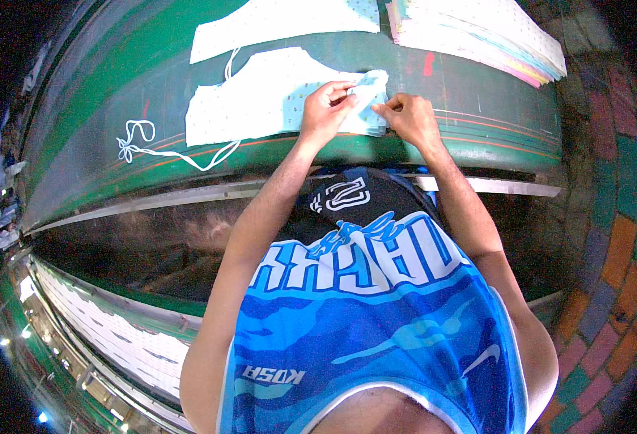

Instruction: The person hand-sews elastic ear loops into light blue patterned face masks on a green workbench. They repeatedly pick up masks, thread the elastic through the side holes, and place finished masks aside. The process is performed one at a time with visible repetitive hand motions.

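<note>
a thin, flat pile of white and pale-blue speckled, curve-edged cloth pieces lies on the smooth dark green surface, its right end turned up in layers. the left hand reaches forward, fingers bent, its grip pinching the folded flap; the right hand, knuckles up, pinches the pile's right edge. the long axis runs left to right, a looped white cord trailing leftward.
</note>
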Demonstrator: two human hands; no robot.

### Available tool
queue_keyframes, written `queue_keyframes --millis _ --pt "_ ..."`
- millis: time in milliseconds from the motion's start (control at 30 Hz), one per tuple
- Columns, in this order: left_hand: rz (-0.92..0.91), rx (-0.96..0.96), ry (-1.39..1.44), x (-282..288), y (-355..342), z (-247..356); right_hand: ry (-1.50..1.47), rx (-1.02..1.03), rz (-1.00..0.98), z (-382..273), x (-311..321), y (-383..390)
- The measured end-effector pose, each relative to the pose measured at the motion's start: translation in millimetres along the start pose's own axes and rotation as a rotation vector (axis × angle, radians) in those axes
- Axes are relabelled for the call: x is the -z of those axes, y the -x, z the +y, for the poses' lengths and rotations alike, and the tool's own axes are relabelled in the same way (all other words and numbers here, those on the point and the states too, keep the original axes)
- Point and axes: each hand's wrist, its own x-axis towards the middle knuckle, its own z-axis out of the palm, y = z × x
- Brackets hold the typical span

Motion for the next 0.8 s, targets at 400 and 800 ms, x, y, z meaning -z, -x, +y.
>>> queue_keyframes --millis 400,800 --pt "-0.056 -0.037 -0.076 -1.8 -5.9 -2.6 -0.585 -0.108 -0.247 6.7 6.3 -8.3" --pt "-0.078 -0.101 -0.046 -3.0 -1.8 -4.0 -0.816 -0.121 -0.193 -15.5 11.6 -10.9"
